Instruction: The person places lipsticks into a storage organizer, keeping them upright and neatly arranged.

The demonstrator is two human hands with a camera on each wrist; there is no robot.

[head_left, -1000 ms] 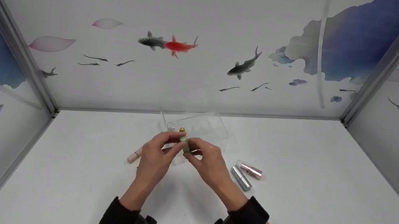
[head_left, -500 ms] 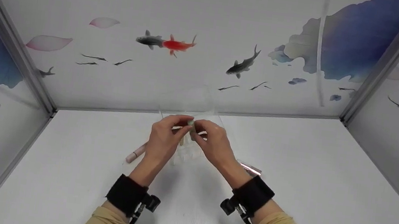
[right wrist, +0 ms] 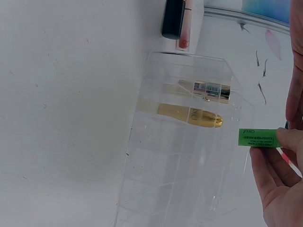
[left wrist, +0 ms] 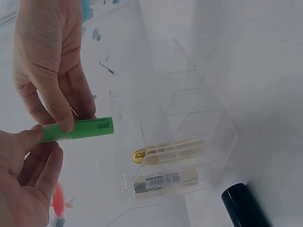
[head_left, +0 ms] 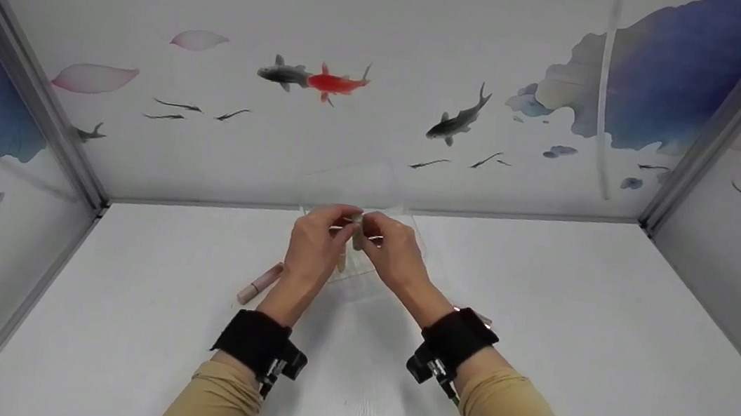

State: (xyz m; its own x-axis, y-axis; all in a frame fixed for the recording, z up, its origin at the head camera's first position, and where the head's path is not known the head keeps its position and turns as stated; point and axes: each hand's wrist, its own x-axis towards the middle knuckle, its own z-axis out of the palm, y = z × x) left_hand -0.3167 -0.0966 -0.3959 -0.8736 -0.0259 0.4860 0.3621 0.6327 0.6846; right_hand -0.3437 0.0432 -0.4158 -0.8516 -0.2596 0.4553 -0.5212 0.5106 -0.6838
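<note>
Both hands hold a green lipstick tube (left wrist: 92, 128) above a clear compartmented organizer (head_left: 417, 242). My left hand (head_left: 312, 250) pinches one end of the tube between thumb and fingers. With thumb and fingertips my right hand (head_left: 397, 248) grips it farther along; in the right wrist view, small dark print shows on the green tube (right wrist: 258, 137). Inside the organizer, a gold lipstick tube (right wrist: 189, 115) and a labelled metallic lipstick tube (right wrist: 210, 91) lie side by side in neighbouring compartments. The other compartments are partly hidden by the hands in the head view.
A pink tube (head_left: 258, 284) lies left of the organizer, with a dark tube (left wrist: 244, 203) close by. A shiny pink tube (head_left: 485, 320) shows partly behind the right wrist strap. The patterned back wall (head_left: 207, 160) rises behind the organizer.
Both hands have moved forward with the green lipstick tube, from near the organizer's front toward its back. The silver tube at right has become hidden behind the right forearm.
</note>
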